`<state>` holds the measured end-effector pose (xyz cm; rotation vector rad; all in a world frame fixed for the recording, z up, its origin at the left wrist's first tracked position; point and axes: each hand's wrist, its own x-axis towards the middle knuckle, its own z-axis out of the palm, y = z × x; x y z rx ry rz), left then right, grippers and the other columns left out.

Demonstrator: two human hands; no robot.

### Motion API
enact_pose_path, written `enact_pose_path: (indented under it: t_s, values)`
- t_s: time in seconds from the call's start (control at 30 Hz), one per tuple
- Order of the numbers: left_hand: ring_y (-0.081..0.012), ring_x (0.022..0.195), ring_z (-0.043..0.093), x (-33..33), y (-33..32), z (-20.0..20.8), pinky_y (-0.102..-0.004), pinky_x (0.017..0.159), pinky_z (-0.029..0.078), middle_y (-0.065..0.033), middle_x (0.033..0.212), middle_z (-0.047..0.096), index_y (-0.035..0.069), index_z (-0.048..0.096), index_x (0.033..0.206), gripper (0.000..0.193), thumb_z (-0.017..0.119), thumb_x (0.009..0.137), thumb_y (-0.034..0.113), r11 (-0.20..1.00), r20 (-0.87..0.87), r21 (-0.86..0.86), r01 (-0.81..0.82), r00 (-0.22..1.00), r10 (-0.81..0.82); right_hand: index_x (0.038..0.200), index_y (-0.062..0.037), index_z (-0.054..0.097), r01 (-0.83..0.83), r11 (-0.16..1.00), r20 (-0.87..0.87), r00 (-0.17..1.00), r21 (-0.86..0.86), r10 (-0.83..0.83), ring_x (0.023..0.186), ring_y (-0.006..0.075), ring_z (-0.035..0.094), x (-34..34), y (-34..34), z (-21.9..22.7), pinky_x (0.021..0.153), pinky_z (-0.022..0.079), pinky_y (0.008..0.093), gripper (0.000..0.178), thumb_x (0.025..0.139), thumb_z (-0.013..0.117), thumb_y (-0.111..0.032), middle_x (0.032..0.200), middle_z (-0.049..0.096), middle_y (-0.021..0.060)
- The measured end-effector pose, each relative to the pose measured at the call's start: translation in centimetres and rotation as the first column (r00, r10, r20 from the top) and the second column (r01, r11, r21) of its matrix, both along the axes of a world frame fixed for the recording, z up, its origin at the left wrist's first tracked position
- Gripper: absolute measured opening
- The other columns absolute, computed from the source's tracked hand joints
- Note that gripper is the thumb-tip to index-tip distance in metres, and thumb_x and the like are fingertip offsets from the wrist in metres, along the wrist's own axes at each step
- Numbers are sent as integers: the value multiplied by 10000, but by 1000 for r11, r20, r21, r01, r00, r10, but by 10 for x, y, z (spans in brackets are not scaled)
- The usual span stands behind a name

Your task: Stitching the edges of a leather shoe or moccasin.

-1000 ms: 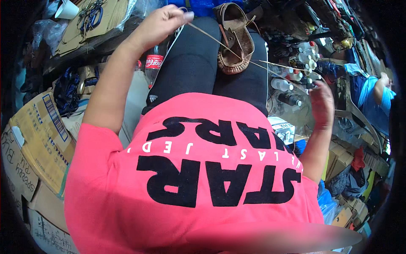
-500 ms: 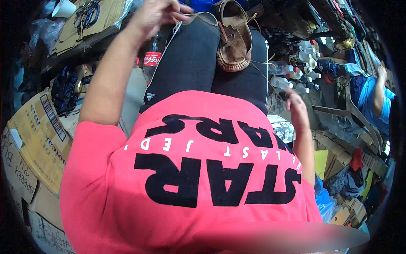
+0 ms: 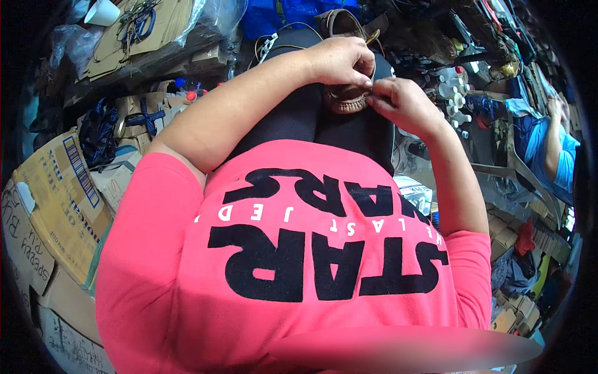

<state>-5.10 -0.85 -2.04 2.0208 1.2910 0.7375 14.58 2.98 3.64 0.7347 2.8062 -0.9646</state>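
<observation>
Head view: moccasin [image 3: 344,101], toe near, on black trousers [image 3: 283,118], far centre.
Left hand [image 3: 342,61]: fingers curled over the moccasin (what they pinch, I cannot tell).
Right hand [image 3: 403,103]: fingertips bunched at its right edge, grip unclear.
Toe seam [image 3: 350,108]: looks puckered and sewn; remaining work hidden.
Change: hands, earlier wide apart, now nearly touch.

Left hand [image 3: 341,61] right over the brown shoe [image 3: 346,107]! | right hand [image 3: 406,105] close in, fingertips bunched at its edge | shoe on dark-trousered thighs [image 3: 274,128] | pinched thread too small to tell | blue-shirted person [image 3: 560,159] far right
</observation>
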Motion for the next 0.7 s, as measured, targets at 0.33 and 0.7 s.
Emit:
enact_pose_path:
  t_s: [0.33,0.7]
  values:
    - [-247,825,575,1,5,-1,-355,712,456,-80,823,579,75,606,756,277,760,710,301,1000,5,-3,-14,1000,14,702,20,435,183,972,-94,976,-150,-198,588,174,410,36,-23,6,539,338,335,287,858,603,-153,620,410,87]
    - [-162,914,599,-11,17,1,-301,828,474,-52,963,649,59,721,918,147,696,787,119,936,247,-283,208,959,-138,1017,-79,696,297,954,-145,942,-50,-301,676,174,571,35,-17,0,629,448,288,204,825,642,-37,781,569,77]
